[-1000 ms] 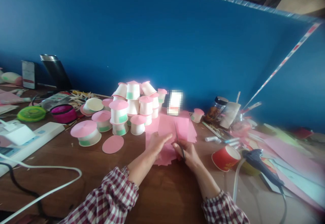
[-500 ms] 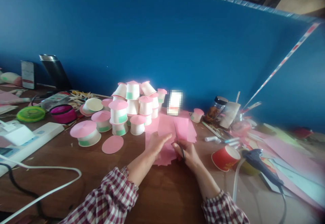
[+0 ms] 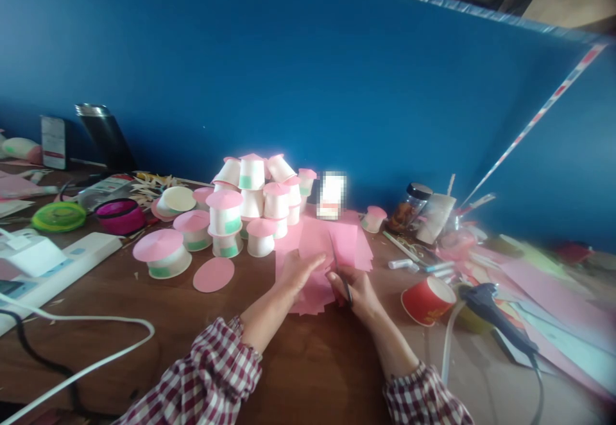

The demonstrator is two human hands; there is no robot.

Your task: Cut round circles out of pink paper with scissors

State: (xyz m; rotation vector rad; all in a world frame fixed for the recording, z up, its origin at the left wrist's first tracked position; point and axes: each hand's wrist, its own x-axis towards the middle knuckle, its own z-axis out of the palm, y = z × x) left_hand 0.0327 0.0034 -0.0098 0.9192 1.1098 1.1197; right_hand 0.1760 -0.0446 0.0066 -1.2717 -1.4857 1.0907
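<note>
My left hand [image 3: 301, 274] is closed on a pink sheet of paper [image 3: 316, 240], its thumb lying on top. Around the handles of a pair of scissors [image 3: 336, 259] my right hand [image 3: 360, 291] is closed; the dark handles show beside its fingers, and the blades point away from me against the paper. More pink paper [image 3: 285, 287] lies beneath both hands. To the left, a flat pink paper disc [image 3: 213, 275] rests on the table near a white paper cup with a pink cone top [image 3: 162, 253]. Similar cups [image 3: 226, 213] are stacked behind.
At right stand a red paper cup [image 3: 427, 300] and a hot glue gun [image 3: 500, 316] with its cord. A jar with a dark lid [image 3: 410, 207] stands behind them. A white power strip [image 3: 72, 266] and cables occupy the left side; a blue wall [image 3: 308, 78] closes the back.
</note>
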